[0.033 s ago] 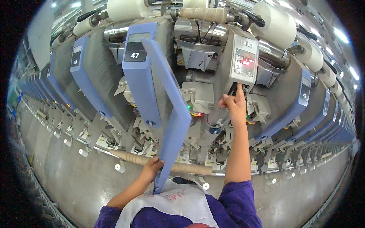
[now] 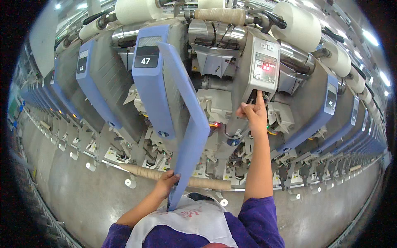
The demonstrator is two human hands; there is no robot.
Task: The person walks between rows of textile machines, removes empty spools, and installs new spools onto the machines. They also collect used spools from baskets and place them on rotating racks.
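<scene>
The cover point(image 2: 194, 133) is blue, long and smooth, bent at an obtuse angle near mid-length, with a narrow upper arm and a tapering lower end. It stands tilted in front of the machine, its upper end in front of a blue-fronted housing point(image 2: 151, 89), its lower end just over the apron point(image 2: 188, 217); contact there cannot be confirmed. The left hand point(image 2: 167, 183) grips its lower part by the edge, fingers closed on it, thumb on the near side.

The right hand point(image 2: 255, 112) is raised to the control box point(image 2: 258, 82), a pale grey unit with a lit red display point(image 2: 266, 67). Its index finger points up at the box's underside, thumb out to the left; whether the remaining fingers are closed on anything cannot be told.

Count: one cover, one lit display, one tan bobbin point(image 2: 220, 16) overhead, one long beige tube point(image 2: 210, 183) crossing behind the cover, and at least five white rolls point(image 2: 297, 27). Further housings recede both ways, too many to count.

Markings: three dark plates point(image 2: 146, 61) carry legible white numerals; a small yellow warning label point(image 2: 195, 67) sits between the units; red writing marks the apron.
</scene>
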